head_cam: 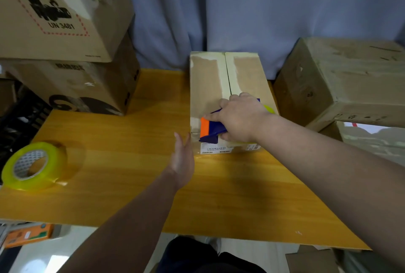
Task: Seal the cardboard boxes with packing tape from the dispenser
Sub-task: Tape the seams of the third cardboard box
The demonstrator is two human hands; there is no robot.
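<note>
Right hand (238, 119) clutched the blue-orange plastic dispenser (210, 129); left hand (183, 156), flat at nine o'clock of the brown cardboard box (208, 79), might let it slip

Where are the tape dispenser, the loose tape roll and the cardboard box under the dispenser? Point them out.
tape dispenser (217, 128): head view, blue body behind its orange front.
loose tape roll (35, 182): head view, outer wall.
cardboard box (206, 88): head view, left top flap.

Tape dispenser (213, 130) largely covered by right hand (238, 117), box label (215, 149) print unreadable, stacked box (54, 14) cropped top-left
</note>
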